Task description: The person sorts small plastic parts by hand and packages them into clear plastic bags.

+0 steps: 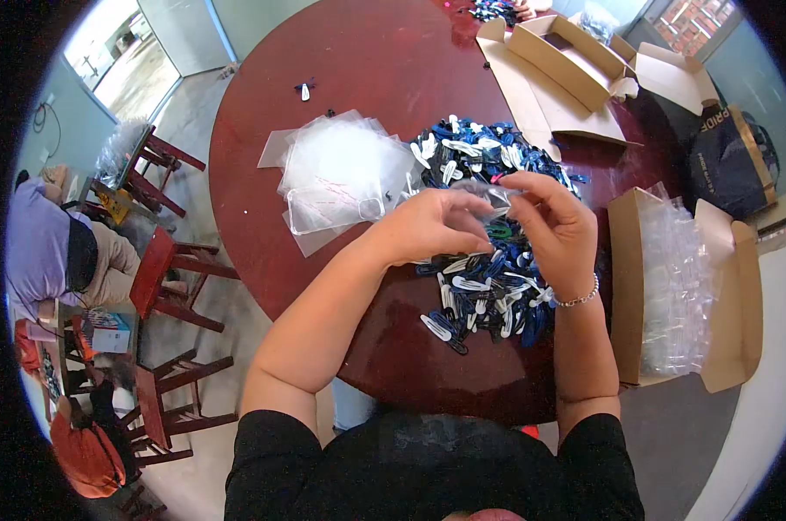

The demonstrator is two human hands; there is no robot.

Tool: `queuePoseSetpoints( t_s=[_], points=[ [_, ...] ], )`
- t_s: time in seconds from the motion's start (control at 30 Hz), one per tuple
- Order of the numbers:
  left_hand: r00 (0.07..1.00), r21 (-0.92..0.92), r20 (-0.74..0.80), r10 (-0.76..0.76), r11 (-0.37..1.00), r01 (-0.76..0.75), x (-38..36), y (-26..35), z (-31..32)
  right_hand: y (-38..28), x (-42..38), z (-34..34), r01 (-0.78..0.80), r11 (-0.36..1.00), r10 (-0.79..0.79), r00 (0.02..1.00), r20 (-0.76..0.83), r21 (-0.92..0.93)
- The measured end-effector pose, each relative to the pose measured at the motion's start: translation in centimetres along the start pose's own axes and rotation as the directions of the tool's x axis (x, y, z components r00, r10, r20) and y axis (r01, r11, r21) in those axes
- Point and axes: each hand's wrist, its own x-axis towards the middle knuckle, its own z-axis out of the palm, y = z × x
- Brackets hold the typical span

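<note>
Between my fingers, above the pile, is a small clear plastic bag [490,196]. My left hand [435,227] pinches its left side with thumb and fingers curved round it. On the other side, my right hand [560,227] grips the bag's edge between thumb and forefinger. What is inside the bag, if anything, I cannot make out. Below both hands spreads a heap of snap hair clips [488,291] in white, blue and black. Left of the heap lies a loose stack of clear plastic sleeves [336,169], close to my left forearm.
An open cardboard box [626,286] filled with clear plastic packets [678,286] stands at the right. More cardboard boxes [575,65] lie at the back of the red round table [263,78]. Another person's hand [525,10] shows at the far edge. Wooden stools [163,278] and seated people are at left.
</note>
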Motion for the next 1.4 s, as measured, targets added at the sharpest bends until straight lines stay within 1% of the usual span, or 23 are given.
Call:
queuePoseSetpoints(
  t_s=[0.07,0.1,0.13,0.2,0.23,0.33,0.37,0.43,0.57,0.63,0.7,0.77,0.83,0.87,0.9,0.97,1.1,1.17,1.23,1.27,1.33,1.37,1.4],
  points=[
    [0.991,-0.041,-0.055,-0.120,0.992,0.117,-0.3,1.3,-0.3,0.4,0.2,-0.4,-0.030,1.000,0.030,0.997,-0.067,0.004],
    [0.991,-0.042,-0.055,-0.120,0.992,0.118,-0.5,1.6,-0.5,0.3,0.4,-0.3,-0.033,0.999,0.033,0.992,-0.121,0.004],
    [0.986,-0.029,-0.138,-0.096,0.995,0.092,-0.8,1.8,-0.8,0.7,0.6,-0.5,-0.033,0.999,0.034,0.992,-0.121,0.004],
    [0.952,-0.031,-0.299,-0.067,0.998,0.060,-0.9,2.1,-1.5,2.2,0.9,-0.8,-0.062,0.991,0.048,0.992,-0.121,-0.118],
    [0.952,-0.031,-0.300,-0.066,0.998,0.059,-0.8,1.8,-1.8,2.6,0.9,-0.7,-0.061,0.991,0.046,0.992,-0.120,-0.118],
    [0.883,-0.120,-0.468,0.020,0.989,-0.086,-0.7,1.1,-2.8,3.7,0.6,-0.1,-0.047,0.956,0.064,0.997,0.051,-0.290],
    [0.883,-0.120,-0.470,0.021,0.989,-0.088,-0.7,1.1,-2.9,3.8,0.6,0.1,-0.045,0.956,0.062,0.997,0.053,-0.291],
    [0.870,-0.154,-0.493,-0.004,0.985,-0.083,-0.8,1.3,-2.9,3.9,0.6,0.4,0.058,0.902,0.023,0.983,0.181,-0.427],
    [0.872,-0.181,-0.489,-0.020,0.980,-0.080,-0.7,1.2,-2.8,4.3,0.6,0.6,0.137,0.849,0.012,0.961,0.278,-0.510],
    [0.874,-0.167,-0.486,-0.020,0.983,-0.071,-0.7,1.0,-2.9,3.9,1.1,1.0,0.132,0.853,0.025,0.956,0.292,-0.504],
    [0.877,-0.163,-0.479,-0.015,0.984,-0.072,-0.8,1.2,-3.0,3.9,1.7,1.6,0.312,0.802,-0.122,0.920,0.373,-0.509],
    [0.874,-0.215,-0.482,-0.056,0.975,-0.056,-0.8,1.3,-3.1,4.0,2.3,2.6,0.312,0.805,-0.099,0.910,0.404,-0.505],
    [0.874,-0.279,-0.479,-0.079,0.958,-0.066,-0.8,1.4,-3.3,4.2,3.1,3.4,0.348,0.740,0.060,0.818,0.572,-0.575],
    [0.875,-0.343,-0.474,-0.105,0.937,-0.073,-0.9,1.5,-3.5,4.7,3.4,3.8,0.386,0.733,0.062,0.782,0.620,-0.560],
    [0.872,-0.341,-0.479,-0.101,0.937,-0.079,-0.9,1.5,-3.7,4.6,3.5,4.0,0.393,0.731,0.057,0.779,0.624,-0.558],
    [0.884,-0.451,-0.449,-0.130,0.887,-0.099,-1.1,1.5,-4.1,4.4,3.7,4.3,0.381,0.723,0.084,0.780,0.620,-0.577],
    [0.885,-0.485,-0.440,-0.156,0.870,-0.088,-1.2,1.7,-4.3,5.3,3.5,4.5,0.391,0.677,0.077,0.805,0.588,-0.624],
    [0.895,-0.450,-0.428,-0.130,0.889,-0.086,-1.1,1.4,-4.3,5.4,3.0,4.4,0.385,0.698,0.017,0.834,0.551,-0.604],
    [0.884,-0.404,-0.447,-0.136,0.913,-0.064,-1.0,1.5,-4.0,5.5,2.8,4.2,0.298,0.769,-0.012,0.891,0.453,-0.565],
    [0.874,-0.356,-0.465,-0.142,0.934,-0.038,-0.9,1.5,-3.9,5.5,2.8,3.9,0.297,0.771,-0.013,0.891,0.453,-0.563],
    [0.874,-0.316,-0.467,-0.134,0.948,-0.023,-0.9,1.3,-3.8,5.1,2.9,3.1,0.117,0.845,0.100,0.924,0.368,-0.522],
    [0.875,-0.275,-0.467,-0.125,0.961,-0.010,-0.8,1.1,-3.8,4.7,2.6,2.8,0.007,0.909,0.132,0.944,0.303,-0.418],
    [0.876,-0.273,-0.465,-0.126,0.962,-0.006,-0.6,0.8,-3.8,4.7,2.5,2.5,0.004,0.910,0.132,0.945,0.299,-0.416]
  ],
)
